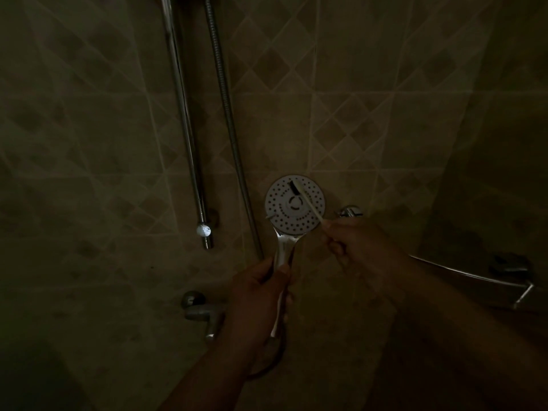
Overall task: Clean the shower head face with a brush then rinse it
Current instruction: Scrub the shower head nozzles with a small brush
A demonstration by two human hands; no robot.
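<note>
While my left hand (258, 295) wraps its fingers round the handle of the one shower head (295, 205), face toward me before the tiled wall (370, 114), my right hand (358, 250) pinches one brush (305, 200), bristles touching the face's upper part.

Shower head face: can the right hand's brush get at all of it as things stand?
Probably yes. The left hand holds the shower head face-up, the right hand already has the brush on it, and nothing covers the face.
</note>
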